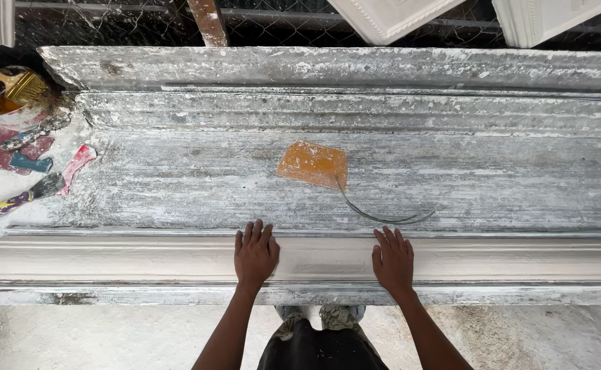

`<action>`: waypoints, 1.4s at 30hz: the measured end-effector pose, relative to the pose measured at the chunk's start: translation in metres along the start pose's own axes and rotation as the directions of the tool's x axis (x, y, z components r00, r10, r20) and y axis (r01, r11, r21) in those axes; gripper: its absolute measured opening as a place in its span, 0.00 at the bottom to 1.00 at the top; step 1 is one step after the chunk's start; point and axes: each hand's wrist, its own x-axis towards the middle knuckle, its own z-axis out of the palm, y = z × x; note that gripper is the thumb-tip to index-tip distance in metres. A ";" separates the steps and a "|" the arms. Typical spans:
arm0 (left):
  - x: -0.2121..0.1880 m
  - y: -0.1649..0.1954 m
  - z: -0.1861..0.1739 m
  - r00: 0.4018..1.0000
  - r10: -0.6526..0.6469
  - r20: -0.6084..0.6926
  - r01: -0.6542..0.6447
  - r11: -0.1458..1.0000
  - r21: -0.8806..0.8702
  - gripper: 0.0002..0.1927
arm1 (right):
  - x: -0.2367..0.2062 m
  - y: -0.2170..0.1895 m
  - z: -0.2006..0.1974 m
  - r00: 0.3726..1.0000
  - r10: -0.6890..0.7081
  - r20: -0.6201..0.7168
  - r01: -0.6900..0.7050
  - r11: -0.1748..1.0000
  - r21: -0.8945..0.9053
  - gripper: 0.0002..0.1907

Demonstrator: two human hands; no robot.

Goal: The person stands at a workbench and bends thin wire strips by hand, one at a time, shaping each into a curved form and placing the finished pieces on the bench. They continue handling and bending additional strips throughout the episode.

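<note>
My left hand [255, 252] and my right hand [393, 259] both lie flat, palms down and fingers together, on a long white plaster moulding strip [108, 259] that runs along the near edge of the bench. Neither hand holds anything. Beyond my hands, on the grey plaster-caked bench top [506, 181], lies an orange flat scraper pad [312, 164] with a thin curved wire or blade [382, 216] trailing from it toward my right hand.
At the far left stands a pot [6, 96] with a brush in it, beside several plaster-smeared hand tools [36, 186] with coloured handles. White plaster castings [389, 17] lean against wire mesh at the back. The floor [108, 336] is below the bench.
</note>
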 end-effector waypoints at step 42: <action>0.000 -0.001 0.003 1.000 0.000 0.009 0.000 1.000 0.007 0.23 | 0.002 -0.004 -0.005 1.000 -0.002 0.001 0.002 1.000 0.024 0.24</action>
